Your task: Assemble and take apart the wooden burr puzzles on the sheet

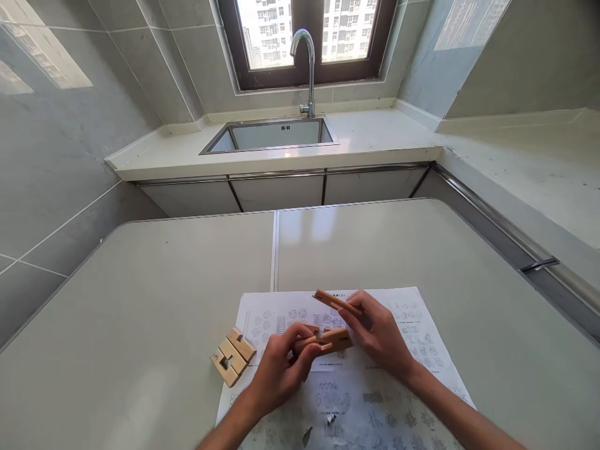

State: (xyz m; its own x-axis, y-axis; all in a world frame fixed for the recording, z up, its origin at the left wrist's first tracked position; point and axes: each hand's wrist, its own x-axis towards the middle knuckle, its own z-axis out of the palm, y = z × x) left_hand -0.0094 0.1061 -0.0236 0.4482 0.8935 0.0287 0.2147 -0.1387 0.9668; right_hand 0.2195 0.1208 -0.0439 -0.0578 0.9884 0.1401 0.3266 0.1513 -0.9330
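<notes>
My left hand (287,361) grips a few notched wooden puzzle pieces (336,340) that are fitted together or held against each other; which of the two I cannot tell. Between the fingers of my right hand (380,330) is a single slim wooden puzzle piece (330,300), slanting up to the left with a dark mark near its end. It is just above the pieces in my left hand, apart from them. More notched wooden blocks (233,356) lie side by side on the table, left of my left hand. Beneath both hands spreads a printed instruction sheet (435,369).
The pale table (140,300) has a seam (275,250) running away from me. Beyond it are a counter (375,131) with a sink (272,147), a curved faucet (310,69) and a window (307,37). Another counter (525,150) runs along the right, with a metal rail (497,231) below.
</notes>
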